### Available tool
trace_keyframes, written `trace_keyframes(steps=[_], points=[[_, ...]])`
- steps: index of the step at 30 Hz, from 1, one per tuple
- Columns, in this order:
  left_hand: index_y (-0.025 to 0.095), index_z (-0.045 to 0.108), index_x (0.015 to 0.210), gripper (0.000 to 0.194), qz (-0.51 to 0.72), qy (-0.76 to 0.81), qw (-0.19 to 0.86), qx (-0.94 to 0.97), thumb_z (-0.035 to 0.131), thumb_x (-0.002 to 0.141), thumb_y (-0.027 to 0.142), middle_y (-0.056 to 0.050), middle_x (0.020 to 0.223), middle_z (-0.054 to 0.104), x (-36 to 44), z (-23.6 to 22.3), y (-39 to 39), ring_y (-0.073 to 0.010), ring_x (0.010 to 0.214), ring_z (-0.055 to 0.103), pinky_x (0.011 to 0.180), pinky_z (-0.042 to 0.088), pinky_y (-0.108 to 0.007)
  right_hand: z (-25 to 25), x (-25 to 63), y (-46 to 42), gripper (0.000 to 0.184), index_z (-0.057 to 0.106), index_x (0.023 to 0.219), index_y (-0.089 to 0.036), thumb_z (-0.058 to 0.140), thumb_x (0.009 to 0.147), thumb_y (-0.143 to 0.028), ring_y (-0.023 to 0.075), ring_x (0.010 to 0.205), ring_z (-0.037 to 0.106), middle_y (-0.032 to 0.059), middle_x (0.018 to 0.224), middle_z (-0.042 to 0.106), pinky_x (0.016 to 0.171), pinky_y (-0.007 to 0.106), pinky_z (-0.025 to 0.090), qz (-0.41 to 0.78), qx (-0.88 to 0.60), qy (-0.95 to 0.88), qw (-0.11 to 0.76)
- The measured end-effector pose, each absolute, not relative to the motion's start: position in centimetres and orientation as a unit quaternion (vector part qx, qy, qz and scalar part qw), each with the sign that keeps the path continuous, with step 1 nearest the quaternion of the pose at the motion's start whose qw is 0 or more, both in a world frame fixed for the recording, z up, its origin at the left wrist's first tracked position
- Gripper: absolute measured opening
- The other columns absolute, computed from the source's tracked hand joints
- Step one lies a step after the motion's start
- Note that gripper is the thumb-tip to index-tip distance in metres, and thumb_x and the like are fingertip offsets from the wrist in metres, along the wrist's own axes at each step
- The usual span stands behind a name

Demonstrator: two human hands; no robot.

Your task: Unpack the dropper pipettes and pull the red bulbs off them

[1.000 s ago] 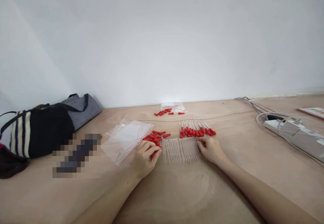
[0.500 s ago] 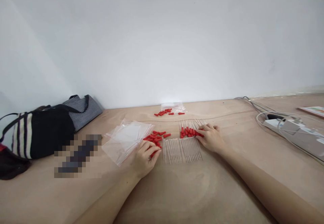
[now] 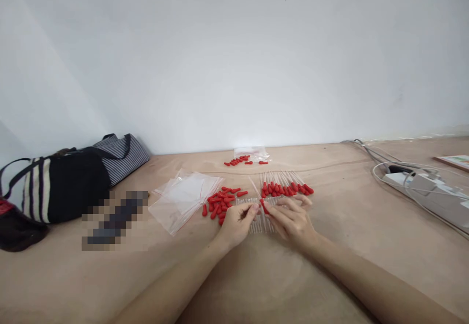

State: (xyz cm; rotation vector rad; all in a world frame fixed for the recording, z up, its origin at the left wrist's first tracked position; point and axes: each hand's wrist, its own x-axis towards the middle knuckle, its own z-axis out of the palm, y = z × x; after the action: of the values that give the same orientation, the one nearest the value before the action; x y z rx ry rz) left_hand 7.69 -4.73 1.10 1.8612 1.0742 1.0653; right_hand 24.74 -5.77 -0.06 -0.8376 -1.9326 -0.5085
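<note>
Between the fingertips of my left hand [image 3: 239,222] and my right hand [image 3: 295,220] is a dropper: a red rubber bulb [image 3: 264,206] with a thin clear tube [image 3: 253,187] slanting up and left from it. Both hands pinch at the bulb end; the fingers partly hide the join. Under them lies a row of loose clear tubes [image 3: 257,226]. Left of my left hand is a pile of loose red bulbs [image 3: 219,200]. Just beyond my right hand, finished-looking droppers [image 3: 280,188] lie side by side, bulbs toward me.
Clear zip bags [image 3: 183,196] lie left of the bulb pile. Several red-bulbed droppers [image 3: 236,161] rest by another clear bag [image 3: 251,153] near the wall. A black bag [image 3: 78,187] stands left; a power strip [image 3: 425,192] with cables is at right.
My left hand has moved right from the bulb pile, and my right hand has come back toward me from the far dropper row. They now meet over the loose tubes, pinching a dropper.
</note>
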Motion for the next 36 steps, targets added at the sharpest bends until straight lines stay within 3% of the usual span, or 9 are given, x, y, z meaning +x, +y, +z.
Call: trace_keyframes(steps=[3,6,11,14,17,22,28,36], points=[[0.014,0.058,0.07,0.03,0.455,0.417,0.42,0.665,0.044,0.082,0.038,-0.002,0.067,0.061,8.9,0.9,-4.6,-0.0139,0.062,0.058,0.056,0.046,-0.023,-0.1,23.8,-6.2,0.024,0.057,0.102,-0.021,0.053,0.079,-0.015,0.0115,0.072,0.056,-0.0025,0.075,0.068,0.081,0.034,0.025,-0.194,-0.316,-0.809,0.456],[0.015,0.051,0.071,0.025,0.469,0.44,0.408,0.648,0.043,0.083,0.036,0.0,0.065,0.058,8.4,0.9,-4.3,-0.0124,0.059,0.057,0.055,0.047,-0.024,-0.2,24.1,-6.0,0.022,0.058,0.098,-0.024,0.054,0.078,-0.017,0.0123,0.075,0.055,-0.0028,0.08,0.067,0.082,0.036,0.023,-0.191,-0.312,-0.824,0.432],[0.017,0.051,0.075,0.013,0.381,0.435,0.181,0.795,0.048,0.082,0.027,0.0,0.066,0.057,5.1,0.5,-4.2,-0.0132,0.062,0.056,0.06,0.045,-0.025,-0.4,24.9,-5.5,0.014,0.062,0.088,-0.026,0.061,0.074,-0.024,0.0144,0.085,0.054,-0.0013,0.088,0.067,0.086,0.036,0.022,-0.265,-0.342,-0.77,0.469],[0.017,0.053,0.078,0.011,0.358,0.386,0.068,0.848,0.048,0.083,0.025,-0.002,0.073,0.058,3.9,-0.2,-4.6,-0.0148,0.069,0.055,0.065,0.044,-0.027,-0.7,24.5,-5.4,0.02,0.06,0.095,-0.027,0.059,0.075,-0.03,0.0161,0.093,0.052,-0.0002,0.096,0.065,0.089,0.037,0.018,-0.278,-0.331,-0.794,0.427],[0.017,0.053,0.079,0.013,0.358,0.33,0.005,0.873,0.045,0.085,0.024,-0.003,0.073,0.058,4.2,-0.7,-4.9,-0.0151,0.07,0.054,0.065,0.045,-0.026,-1.2,23.8,-5.5,0.017,0.06,0.096,-0.025,0.053,0.08,-0.027,0.0146,0.09,0.053,-0.0013,0.084,0.066,0.092,0.04,0.013,-0.262,-0.307,-0.829,0.387],[0.016,0.054,0.079,0.016,0.357,0.291,-0.031,0.887,0.043,0.087,0.024,-0.003,0.071,0.059,5.0,-0.7,-5.1,-0.0149,0.068,0.053,0.064,0.045,-0.026,-1.9,23.5,-5.8,0.019,0.06,0.084,-0.019,0.043,0.082,-0.011,0.0083,0.065,0.049,-0.0053,0.053,0.055,0.09,0.038,0.015,-0.249,-0.309,-0.835,0.38],[0.016,0.052,0.068,0.025,0.354,0.281,-0.042,0.891,0.041,0.088,0.025,-0.002,0.063,0.054,4.6,-0.7,-5.3,-0.0144,0.062,0.048,0.06,0.043,-0.026,-2.0,24.0,-6.1,0.017,0.058,0.077,-0.019,0.044,0.08,-0.011,0.0082,0.063,0.045,-0.0063,0.052,0.053,0.089,0.038,0.015,-0.255,-0.29,-0.836,0.391],[0.017,0.054,0.068,0.026,0.341,0.288,-0.031,0.894,0.039,0.088,0.023,-0.003,0.063,0.053,4.6,-0.7,-5.5,-0.015,0.063,0.047,0.059,0.042,-0.027,-1.8,23.8,-6.2,0.017,0.057,0.075,-0.02,0.044,0.079,-0.012,0.009,0.063,0.045,-0.0065,0.052,0.053,0.087,0.039,0.016,-0.228,-0.303,-0.84,0.388]])
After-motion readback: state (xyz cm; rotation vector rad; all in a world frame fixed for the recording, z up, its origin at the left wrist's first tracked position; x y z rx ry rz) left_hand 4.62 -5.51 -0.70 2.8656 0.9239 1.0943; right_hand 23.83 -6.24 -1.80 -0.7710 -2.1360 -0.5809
